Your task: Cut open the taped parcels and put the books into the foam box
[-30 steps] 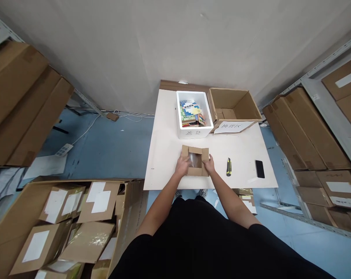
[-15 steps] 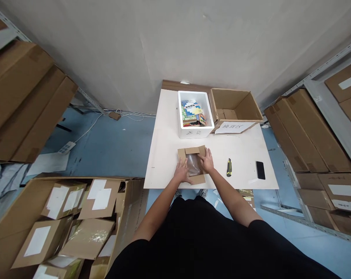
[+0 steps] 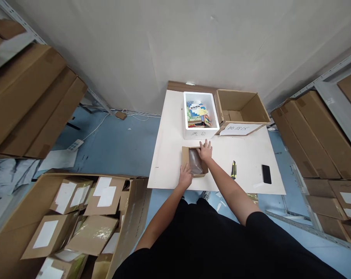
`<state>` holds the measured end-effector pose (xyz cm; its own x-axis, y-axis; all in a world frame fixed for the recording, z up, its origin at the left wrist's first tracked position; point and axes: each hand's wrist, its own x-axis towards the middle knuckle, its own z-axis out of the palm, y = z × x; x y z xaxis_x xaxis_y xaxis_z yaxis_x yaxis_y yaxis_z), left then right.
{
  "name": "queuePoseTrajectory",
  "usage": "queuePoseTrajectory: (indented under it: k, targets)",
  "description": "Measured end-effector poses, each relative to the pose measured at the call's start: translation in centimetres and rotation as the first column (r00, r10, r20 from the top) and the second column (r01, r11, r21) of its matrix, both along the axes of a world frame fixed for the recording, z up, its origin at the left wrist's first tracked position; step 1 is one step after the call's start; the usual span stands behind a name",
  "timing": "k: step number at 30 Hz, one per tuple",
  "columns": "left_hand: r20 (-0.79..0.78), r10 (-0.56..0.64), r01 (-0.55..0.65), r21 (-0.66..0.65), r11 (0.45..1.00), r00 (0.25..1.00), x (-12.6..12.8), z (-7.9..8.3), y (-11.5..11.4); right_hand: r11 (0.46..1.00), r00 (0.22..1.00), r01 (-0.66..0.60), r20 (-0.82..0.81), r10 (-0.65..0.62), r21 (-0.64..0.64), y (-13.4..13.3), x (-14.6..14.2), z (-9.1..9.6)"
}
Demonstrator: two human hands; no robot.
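Note:
A small cardboard box stands on the table below the two bins, its top uncovered and one flap folded out to the left. Inside lies clear plastic wrapping; what it wraps cannot be made out. My left hand touches the box's near left corner, fingers extended along the outer flap. Over the far right corner, my right hand spreads its fingers on the far edge. To the right lie a yellow-and-black utility knife and a black phone.
At the table's back stand a white foam bin of books and a larger cardboard box with a handwritten paper sign. A big carton of parcels sits at lower left. Shelves with cartons flank the right side.
My right hand has moved to the small box's far edge, and the far and right flaps no longer stick out. My left hand has shifted to the near left corner. The view has shifted slightly.

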<state>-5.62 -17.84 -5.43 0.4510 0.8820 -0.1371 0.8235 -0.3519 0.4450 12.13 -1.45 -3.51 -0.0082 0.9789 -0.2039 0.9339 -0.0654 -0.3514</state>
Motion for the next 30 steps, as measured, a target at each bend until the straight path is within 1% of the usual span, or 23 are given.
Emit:
queuePoseTrajectory:
  k: [2,3,5,7,9,12,14,15,16,18,20,21,23,25,27,28,30]
  targets:
    - [-0.007,-0.021,0.021,-0.009,1.0,1.0,-0.8,0.1,0.3,0.998,0.998,0.068,-0.008,-0.068,-0.008,1.5,0.1,-0.1]
    - [-0.018,-0.035,0.035,-0.012,0.999,0.999,-1.2,0.0,0.3,0.997,0.997,0.081,-0.001,-0.081,-0.007,2.3,0.0,-0.1]
    - [-0.041,-0.055,0.054,-0.006,0.998,0.998,-2.2,-0.2,0.0,0.998,0.998,0.057,0.019,-0.058,0.005,3.6,-0.4,-0.3]
    - [-0.05,-0.05,0.051,0.014,0.999,0.998,-2.9,-0.7,-0.7,1.0,0.999,0.018,0.026,-0.018,0.021,4.4,-1.0,-0.7]
    - [-0.041,-0.025,0.026,0.035,0.999,0.999,-3.2,-1.2,-1.5,0.999,0.999,0.044,0.014,-0.044,0.003,4.7,-1.9,-1.4]
    - [-0.002,0.001,-0.001,0.045,0.999,1.0,-2.9,-2.1,-2.3,0.986,0.99,0.142,-0.006,-0.143,-0.088,4.8,-2.9,-2.2]
    - [0.013,-0.007,0.006,0.044,0.999,1.0,-2.7,-2.5,-2.6,0.983,0.989,0.141,-0.017,-0.144,-0.117,4.5,-3.4,-2.1]
    - [0.013,-0.009,0.008,0.045,0.999,1.0,-2.6,-2.6,-2.6,0.988,0.992,0.119,-0.024,-0.122,-0.1,4.3,-3.5,-1.8]
    - [0.009,-0.004,0.003,0.047,0.999,1.0,-2.7,-2.7,-2.6,0.994,0.995,0.09,-0.029,-0.092,-0.062,4.0,-3.6,-1.3]
    - [-0.001,0.029,-0.029,0.052,0.998,1.0,-3.0,-2.7,-2.6,0.998,0.999,0.033,-0.031,-0.032,0.056,2.9,-3.8,0.1]
    - [-0.011,0.07,-0.069,0.056,0.996,0.998,-3.4,-2.6,-2.3,0.986,0.999,-0.024,-0.043,0.032,0.165,1.3,-4.0,1.8]
    - [-0.014,0.085,-0.084,0.056,0.995,0.996,-3.5,-2.5,-2.1,0.978,0.996,-0.057,-0.062,0.071,0.2,0.2,-4.2,2.5]
    - [-0.015,0.097,-0.096,0.047,0.994,0.995,-3.4,-2.3,-1.4,0.964,0.974,-0.135,-0.145,0.171,0.229,-2.3,-5.0,3.4]
    - [-0.002,0.104,-0.104,0.028,0.994,0.995,-3.0,-2.0,-0.7,0.949,0.926,-0.224,-0.255,0.278,0.223,-4.7,-6.2,3.3]
    - [0.018,0.124,-0.124,-0.001,0.992,0.992,-2.7,-1.8,-0.1,0.933,0.874,-0.313,-0.328,0.357,0.179,-6.5,-7.3,2.6]
    - [0.024,0.139,-0.139,-0.014,0.99,0.99,-2.6,-1.7,0.1,0.934,0.871,-0.328,-0.336,0.358,0.145,-7.1,-7.6,2.0]
    - [0.024,0.168,-0.167,-0.02,0.986,0.986,-2.7,-1.6,-0.1,0.954,0.906,-0.294,-0.301,0.298,0.061,-7.5,-7.6,0.9]
